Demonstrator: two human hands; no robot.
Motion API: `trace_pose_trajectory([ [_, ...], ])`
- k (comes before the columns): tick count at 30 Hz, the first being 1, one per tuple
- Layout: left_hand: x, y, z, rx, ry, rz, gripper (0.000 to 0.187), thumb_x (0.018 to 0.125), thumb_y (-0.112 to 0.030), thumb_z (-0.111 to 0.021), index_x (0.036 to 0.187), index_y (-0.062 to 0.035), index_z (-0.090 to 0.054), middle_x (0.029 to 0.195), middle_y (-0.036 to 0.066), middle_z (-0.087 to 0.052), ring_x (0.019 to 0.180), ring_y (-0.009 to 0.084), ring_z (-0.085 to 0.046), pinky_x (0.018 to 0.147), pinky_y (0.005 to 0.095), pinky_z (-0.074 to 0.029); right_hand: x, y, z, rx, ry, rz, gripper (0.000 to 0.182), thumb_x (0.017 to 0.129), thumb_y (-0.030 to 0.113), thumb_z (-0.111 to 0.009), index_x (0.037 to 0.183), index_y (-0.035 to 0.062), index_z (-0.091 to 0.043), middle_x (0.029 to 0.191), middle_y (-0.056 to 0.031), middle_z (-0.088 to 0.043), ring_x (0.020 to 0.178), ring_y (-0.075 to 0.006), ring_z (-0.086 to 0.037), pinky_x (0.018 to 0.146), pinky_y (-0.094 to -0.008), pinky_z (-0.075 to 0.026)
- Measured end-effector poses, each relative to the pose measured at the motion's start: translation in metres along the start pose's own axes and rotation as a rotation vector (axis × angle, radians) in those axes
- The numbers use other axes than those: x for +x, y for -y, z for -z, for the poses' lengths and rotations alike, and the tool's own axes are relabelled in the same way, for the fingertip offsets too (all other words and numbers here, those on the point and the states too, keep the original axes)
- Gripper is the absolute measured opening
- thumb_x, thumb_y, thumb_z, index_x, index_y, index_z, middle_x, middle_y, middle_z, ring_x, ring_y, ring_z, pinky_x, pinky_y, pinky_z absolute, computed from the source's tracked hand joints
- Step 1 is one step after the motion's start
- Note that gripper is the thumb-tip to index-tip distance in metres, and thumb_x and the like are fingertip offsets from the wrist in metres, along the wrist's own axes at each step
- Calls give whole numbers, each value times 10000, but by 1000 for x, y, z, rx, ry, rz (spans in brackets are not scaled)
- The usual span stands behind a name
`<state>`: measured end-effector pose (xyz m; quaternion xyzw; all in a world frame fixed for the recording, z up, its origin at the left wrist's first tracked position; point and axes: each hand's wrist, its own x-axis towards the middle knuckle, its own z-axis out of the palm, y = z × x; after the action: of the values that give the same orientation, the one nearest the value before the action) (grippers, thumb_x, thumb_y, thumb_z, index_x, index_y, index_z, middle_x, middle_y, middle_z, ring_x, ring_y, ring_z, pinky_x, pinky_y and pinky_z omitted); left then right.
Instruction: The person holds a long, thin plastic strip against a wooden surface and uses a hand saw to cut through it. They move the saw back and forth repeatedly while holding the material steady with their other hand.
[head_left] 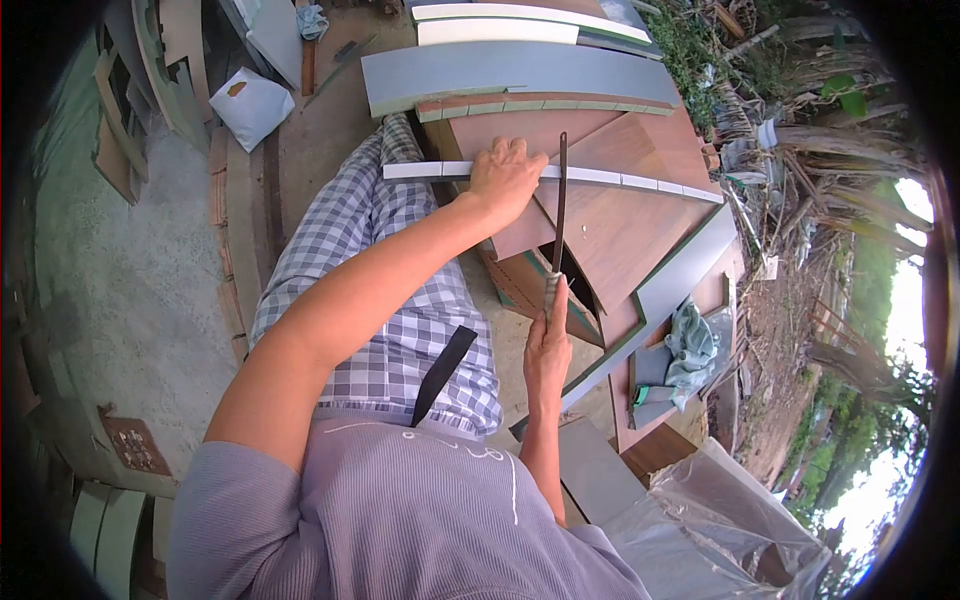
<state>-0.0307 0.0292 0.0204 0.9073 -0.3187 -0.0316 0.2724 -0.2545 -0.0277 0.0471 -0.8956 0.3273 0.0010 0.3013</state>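
My left hand [508, 182] is closed over a long, narrow, light grey strip [412, 171], pressing it down across the brown boards [620, 215]. Thin dark lines cross the strip at intervals. In my right hand [548, 345] is a hacksaw blade [560, 205] with a pale wrapped handle. The dark blade points away from me and crosses the strip just right of my left hand's fingers; a small hole shows at its far tip.
Beyond the strip lie a wide grey board [510, 78] and another strip with cross lines [550, 104]. At right, a green-blue cloth [690, 345] rests near an angled grey panel [655, 290]. Clear plastic sheeting [720, 510] covers the lower right. A white bag [252, 108] sits at left.
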Motion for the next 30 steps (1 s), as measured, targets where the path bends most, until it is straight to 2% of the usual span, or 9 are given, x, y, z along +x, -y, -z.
trace_pose_trajectory([
  [9, 0, -1, 2, 4, -15, 6, 182, 834, -161, -647, 985, -74, -596, 1025, 138, -562, 1035, 328, -542, 803, 456, -501, 71, 34, -17, 73, -129, 202, 589, 954, 70, -442, 1491, 200, -239, 870, -262, -640, 679, -383, -636, 630, -400, -481],
  [10, 0, 0, 3, 8, -15, 10, 186, 835, -163, -646, 990, -74, -595, 1025, 139, -561, 1036, 327, -541, 804, 455, -500, 71, 36, -15, 104, -61, 113, 589, 963, 108, -446, 1492, 238, -224, 942, -260, -642, 726, -359, -643, 658, -372, -483],
  [13, -1, -1, 2, 2, -15, 16, 190, 836, -165, -646, 994, -73, -595, 1025, 141, -559, 1035, 327, -543, 808, 452, -498, 59, 27, -8, 68, -21, 99, 596, 957, 93, -438, 1492, 244, -222, 903, -256, -641, 692, -340, -636, 624, -330, -471],
  [17, 1, 1, 1, -17, 2, 2, 183, 835, -162, -648, 987, -73, -596, 1019, 140, -560, 1024, 325, -547, 811, 446, -498, 14, -3, -5, -1, -97, 190, 571, 953, 70, -446, 1481, 200, -272, 795, -249, -634, 642, -349, -639, 603, -415, -464],
  [19, 1, 2, -1, -6, -18, -10, 174, 831, -159, -652, 973, -73, -601, 1013, 136, -562, 1016, 324, -551, 814, 438, -500, -5, 4, 7, -11, 39, -48, 566, 949, 65, -445, 1476, 198, -286, 813, -258, -637, 646, -363, -640, 602, -434, -457],
  [21, 1, 2, -2, -14, -12, -14, 177, 829, -161, -654, 974, -73, -600, 1015, 135, -562, 1013, 323, -551, 814, 436, -499, -2, -1, 4, -4, 47, -74, 569, 948, 68, -449, 1476, 199, -285, 812, -266, -635, 648, -379, -636, 596, -444, -447],
  [23, 1, 0, -1, -18, -15, -17, 181, 828, -162, -656, 975, -74, -598, 1016, 133, -562, 1010, 322, -551, 814, 434, -499, 22, -9, -11, -24, -180, 303, 570, 950, 72, -451, 1478, 202, -278, 816, -271, -634, 670, -392, -641, 596, -445, -448],
  [26, 0, 1, 1, 14, -18, -12, 186, 826, -169, -658, 974, -74, -597, 1018, 131, -562, 1011, 319, -551, 810, 435, -499, 62, 26, -13, 41, -71, 134, 571, 954, 75, -449, 1480, 203, -268, 855, -268, -642, 710, -401, -649, 610, -445, -460],
  [30, -1, 3, 0, 24, -45, -4, 193, 829, -173, -652, 985, -76, -592, 1019, 132, -557, 1008, 322, -550, 797, 439, -501, 74, 37, -16, 75, -155, 243, 579, 952, 83, -456, 1482, 216, -262, 903, -263, -652, 754, -411, -651, 632, -451, -470],
])
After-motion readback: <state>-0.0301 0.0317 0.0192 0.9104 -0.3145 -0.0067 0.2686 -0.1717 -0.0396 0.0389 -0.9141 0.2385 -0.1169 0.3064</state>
